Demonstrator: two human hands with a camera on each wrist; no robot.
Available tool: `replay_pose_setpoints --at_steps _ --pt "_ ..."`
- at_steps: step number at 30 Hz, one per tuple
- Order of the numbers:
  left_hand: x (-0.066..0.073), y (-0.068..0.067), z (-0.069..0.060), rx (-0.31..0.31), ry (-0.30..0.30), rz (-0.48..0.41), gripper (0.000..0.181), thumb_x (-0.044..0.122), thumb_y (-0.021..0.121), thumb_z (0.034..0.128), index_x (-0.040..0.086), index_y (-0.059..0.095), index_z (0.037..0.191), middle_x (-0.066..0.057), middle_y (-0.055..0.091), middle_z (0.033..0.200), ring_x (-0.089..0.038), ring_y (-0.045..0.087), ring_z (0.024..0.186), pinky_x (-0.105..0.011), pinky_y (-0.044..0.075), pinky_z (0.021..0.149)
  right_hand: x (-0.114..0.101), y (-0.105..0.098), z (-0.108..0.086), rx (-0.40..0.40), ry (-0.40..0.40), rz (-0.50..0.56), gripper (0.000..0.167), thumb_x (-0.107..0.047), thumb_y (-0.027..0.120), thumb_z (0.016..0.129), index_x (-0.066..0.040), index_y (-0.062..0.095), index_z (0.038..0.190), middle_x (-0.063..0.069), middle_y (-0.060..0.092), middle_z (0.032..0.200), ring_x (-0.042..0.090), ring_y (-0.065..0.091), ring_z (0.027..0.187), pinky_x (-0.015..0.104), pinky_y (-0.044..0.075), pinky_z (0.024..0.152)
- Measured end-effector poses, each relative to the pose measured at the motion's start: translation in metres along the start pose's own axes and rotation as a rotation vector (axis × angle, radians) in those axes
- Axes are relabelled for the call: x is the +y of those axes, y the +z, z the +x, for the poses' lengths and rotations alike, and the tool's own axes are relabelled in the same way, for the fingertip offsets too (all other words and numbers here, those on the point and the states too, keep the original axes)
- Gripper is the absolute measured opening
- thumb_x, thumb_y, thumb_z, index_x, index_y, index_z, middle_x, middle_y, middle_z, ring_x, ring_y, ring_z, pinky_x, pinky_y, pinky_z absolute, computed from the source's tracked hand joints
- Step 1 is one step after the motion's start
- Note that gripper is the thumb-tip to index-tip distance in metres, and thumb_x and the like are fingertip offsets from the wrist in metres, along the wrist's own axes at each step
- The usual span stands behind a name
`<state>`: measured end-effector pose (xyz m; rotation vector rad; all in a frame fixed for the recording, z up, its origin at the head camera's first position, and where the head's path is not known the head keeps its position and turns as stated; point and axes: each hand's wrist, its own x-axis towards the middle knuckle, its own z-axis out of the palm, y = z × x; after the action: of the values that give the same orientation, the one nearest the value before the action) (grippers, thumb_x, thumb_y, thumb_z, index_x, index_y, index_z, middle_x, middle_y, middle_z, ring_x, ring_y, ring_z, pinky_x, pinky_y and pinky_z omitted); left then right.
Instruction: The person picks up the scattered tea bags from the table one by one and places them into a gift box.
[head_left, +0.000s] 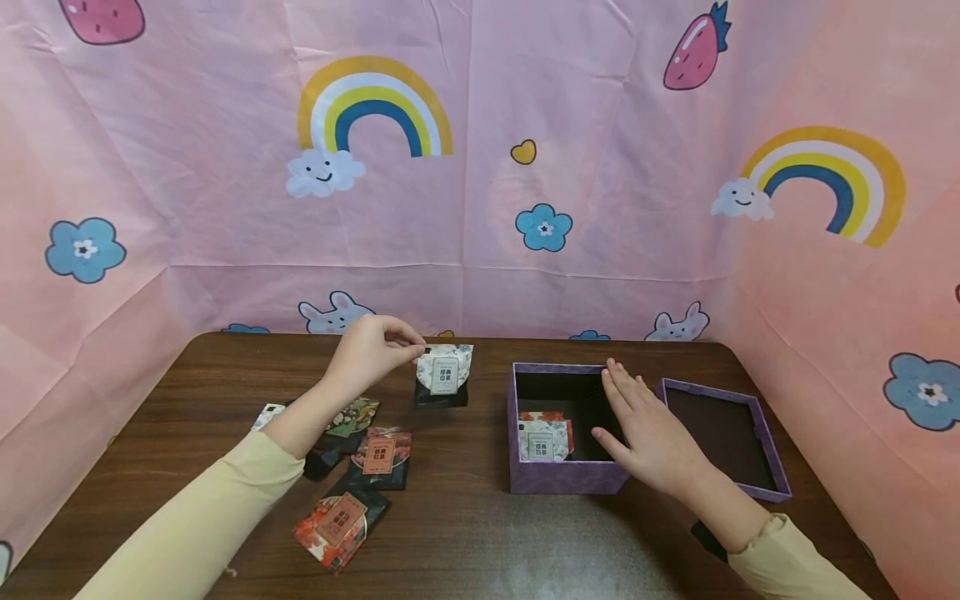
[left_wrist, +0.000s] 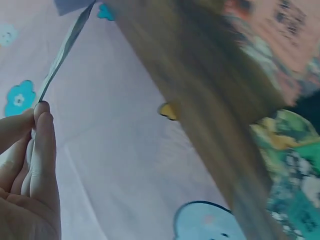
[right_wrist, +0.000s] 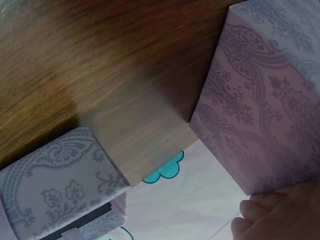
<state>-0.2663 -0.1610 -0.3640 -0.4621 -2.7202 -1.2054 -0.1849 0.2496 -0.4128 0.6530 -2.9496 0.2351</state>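
A white-and-black packet (head_left: 443, 377) is pinched at its top corner by the left hand's (head_left: 375, 348) fingers, toward the far edge of the desk (head_left: 465, 542). The right hand's (head_left: 652, 433) straight fingers touch the purple box's (head_left: 567, 477) right wall. The lid (head_left: 723, 437) lies toward the desk's right edge.

From afar, I view a white floral sachet (head_left: 444, 375), black toward its bottom, a purple scroll-patterned box (head_left: 562, 478), black inside, a brown wood-grained tabletop (head_left: 465, 542), pale yellow sleeves (head_left: 210, 504) and a pink rainbow-printed backdrop (head_left: 480, 208).
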Motion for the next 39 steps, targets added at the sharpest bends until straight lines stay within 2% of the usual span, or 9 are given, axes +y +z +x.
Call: replay_pose_setpoints --at_steps 6,11,22,30,33,39 --pt "0.026 0.001 0.009 0.039 0.048 -0.030 0.006 0.010 0.080 0.0950 0.006 0.085 0.097 -0.015 0.082 0.098 -0.029 0.081 0.087 -0.042 0.064 0.077 0.000 -0.001 0.000 -0.008 0.003 0.002 0.085 -0.041 0.062 0.105 0.004 0.024 0.166 0.022 0.019 0.176 0.040 0.023 0.163 0.059 0.024 0.131" --pt "0.048 0.008 0.017 0.057 0.084 -0.065 0.005 0.008 0.081 0.0935 0.005 0.085 0.096 -0.014 0.082 0.095 -0.027 0.081 0.083 -0.040 0.065 0.076 0.000 -0.002 0.001 -0.010 0.006 0.002 0.086 -0.042 0.062 0.105 0.004 0.024 0.166 0.022 0.018 0.177 0.040 0.023 0.163 0.060 0.025 0.130" --pt "0.087 0.038 0.029 0.009 0.131 -0.159 0.005 0.010 0.081 0.0934 0.007 0.085 0.095 -0.011 0.082 0.095 -0.023 0.081 0.083 -0.031 0.062 0.072 -0.001 -0.003 0.000 -0.003 0.005 0.007 0.085 -0.040 0.063 0.104 0.005 0.026 0.166 0.023 0.020 0.176 0.041 0.024 0.163 0.059 0.025 0.131" --pt "0.099 0.069 0.028 -0.056 0.156 -0.196 0.004 0.010 0.081 0.0935 0.008 0.085 0.095 -0.009 0.082 0.094 -0.018 0.079 0.080 -0.027 0.062 0.073 -0.001 -0.001 0.002 0.007 -0.003 -0.003 0.085 -0.040 0.064 0.104 0.005 0.027 0.165 0.023 0.020 0.176 0.040 0.025 0.163 0.061 0.027 0.129" --pt "0.099 0.081 0.025 -0.078 0.168 -0.174 0.004 0.011 0.081 0.0939 0.008 0.085 0.093 -0.007 0.082 0.093 -0.016 0.079 0.079 -0.024 0.061 0.071 0.000 -0.001 0.002 0.005 0.000 0.002 0.085 -0.040 0.063 0.105 0.005 0.026 0.166 0.022 0.020 0.176 0.040 0.024 0.163 0.058 0.025 0.131" --pt "0.091 0.100 0.019 -0.139 0.177 -0.129 0.006 0.011 0.081 0.0947 0.009 0.084 0.091 -0.005 0.082 0.090 -0.013 0.075 0.076 -0.022 0.057 0.067 0.000 -0.002 0.000 0.000 0.002 0.006 0.084 -0.040 0.062 0.105 0.005 0.025 0.166 0.023 0.019 0.176 0.040 0.024 0.163 0.059 0.026 0.130"
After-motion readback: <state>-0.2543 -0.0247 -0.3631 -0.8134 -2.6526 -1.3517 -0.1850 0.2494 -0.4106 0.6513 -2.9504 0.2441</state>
